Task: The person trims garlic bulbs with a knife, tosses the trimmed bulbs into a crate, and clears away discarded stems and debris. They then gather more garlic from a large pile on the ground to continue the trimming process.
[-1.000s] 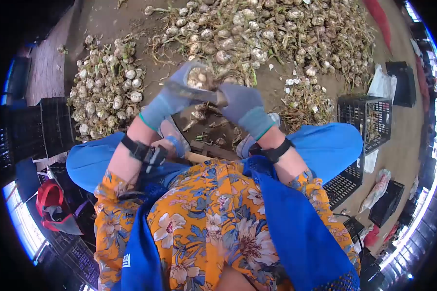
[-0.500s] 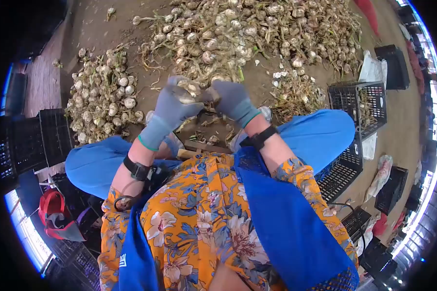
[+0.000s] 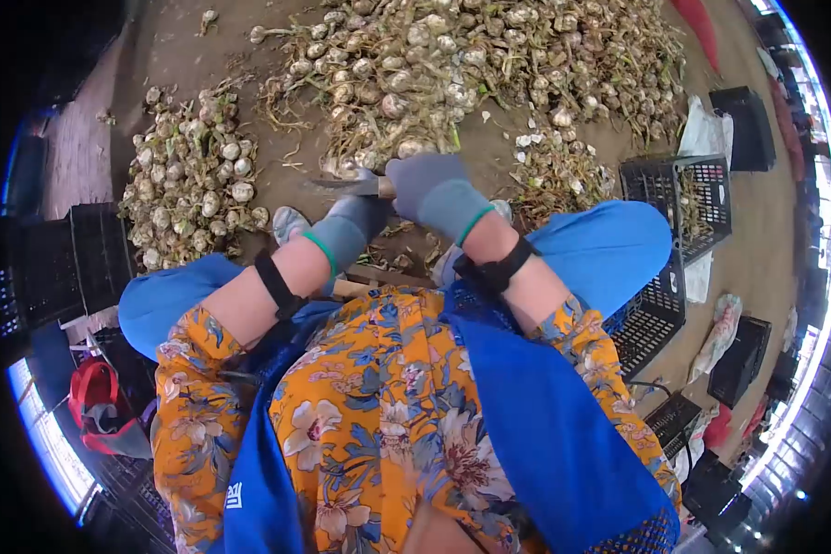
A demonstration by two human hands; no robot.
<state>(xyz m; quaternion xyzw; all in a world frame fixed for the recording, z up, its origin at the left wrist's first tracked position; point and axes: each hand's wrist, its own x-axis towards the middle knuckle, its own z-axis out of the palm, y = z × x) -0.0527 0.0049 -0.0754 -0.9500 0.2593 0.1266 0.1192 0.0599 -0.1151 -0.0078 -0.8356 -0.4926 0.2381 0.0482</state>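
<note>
the right hand (image 3: 425, 185) is closed round the handle of a knife (image 3: 342, 184), blade pointing to 9 o'clock, just above the left hand (image 3: 355, 217). that left hand reaches down toward the floor (image 3: 489, 148) at the near edge of the big garlic pile (image 3: 452, 65) at 12 o'clock; i cannot tell whether it is open or gripping a bulb. the risk i see: the blade sits so close over the gloved knuckles that a slip could nick the glove. the knife looks thin, dull grey, slightly curved. a smaller heap (image 3: 194, 185) lies at 10 o'clock, a crate (image 3: 683, 198) at 3.
</note>
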